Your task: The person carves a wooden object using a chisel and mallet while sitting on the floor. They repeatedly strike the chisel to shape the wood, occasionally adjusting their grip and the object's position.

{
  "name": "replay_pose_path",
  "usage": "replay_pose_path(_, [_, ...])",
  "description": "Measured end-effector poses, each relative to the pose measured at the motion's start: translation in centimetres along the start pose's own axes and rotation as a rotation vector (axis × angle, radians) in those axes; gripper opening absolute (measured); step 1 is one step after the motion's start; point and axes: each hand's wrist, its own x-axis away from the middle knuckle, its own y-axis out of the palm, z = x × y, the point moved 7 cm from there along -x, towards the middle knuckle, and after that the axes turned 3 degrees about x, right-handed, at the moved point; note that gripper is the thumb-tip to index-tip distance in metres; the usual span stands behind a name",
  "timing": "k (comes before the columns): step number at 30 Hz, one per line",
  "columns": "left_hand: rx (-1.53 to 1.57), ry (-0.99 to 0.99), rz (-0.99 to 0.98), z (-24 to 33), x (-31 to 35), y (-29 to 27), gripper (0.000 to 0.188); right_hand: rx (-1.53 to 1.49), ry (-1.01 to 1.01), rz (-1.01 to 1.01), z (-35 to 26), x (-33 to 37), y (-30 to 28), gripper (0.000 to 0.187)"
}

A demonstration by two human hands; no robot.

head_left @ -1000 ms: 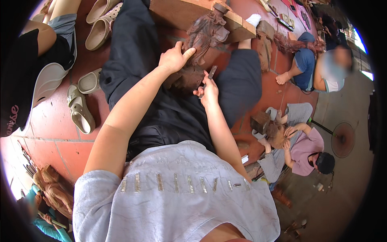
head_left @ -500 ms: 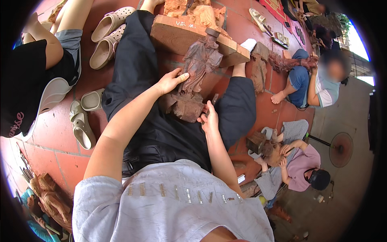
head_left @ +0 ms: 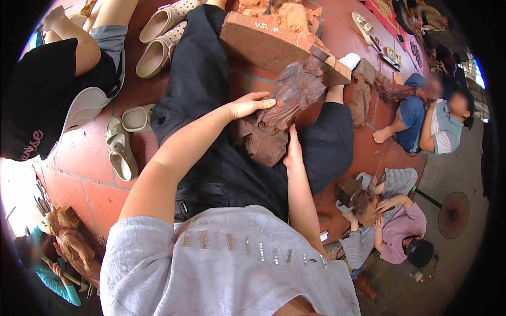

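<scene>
A dark reddish-brown carved wooden statue (head_left: 295, 92) of a robed figure leans over my lap, tilted toward the upper right. Its rough block base (head_left: 263, 142) rests between my thighs. My left hand (head_left: 253, 105) grips the figure's left side, with the thumb across the front and the fingers partly hidden behind. Along the right side of the base, my right hand (head_left: 293, 148) presses against the wood, its fingers pointing up and partly out of sight. Whether a tool sits in that hand I cannot make out.
Beyond the statue stands a thick wooden block (head_left: 269, 45) bearing a lighter carving (head_left: 287, 16). Clogs (head_left: 161, 50) lie on the red tiles to the left. People sit close on both sides, one in a pink shirt (head_left: 403, 231) working on wood. A fan (head_left: 454, 213) stands far right.
The statue has tipped further right. My right hand has moved up flat against its side, and the thin flat tool seen by its fingers before is out of sight. The whole view has shifted.
</scene>
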Motion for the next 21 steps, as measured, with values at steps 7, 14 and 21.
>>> replay_pose_path(7, [-0.18,0.069,0.161,-3.0,-3.8,-3.9,0.084,0.089,-0.047,0.066,-0.6,0.7,-0.8,0.057])
replay_pose_path(14, [0.164,-0.007,0.421,-6.8,-4.9,-8.5,0.087,0.099,-0.08,-0.025,0.8,2.8,3.5,0.058])
replay_pose_path(21, [0.429,0.053,0.316,-6.2,-5.7,-5.4,0.08,0.311,-0.082,0.175,2.2,0.8,1.4,0.056])
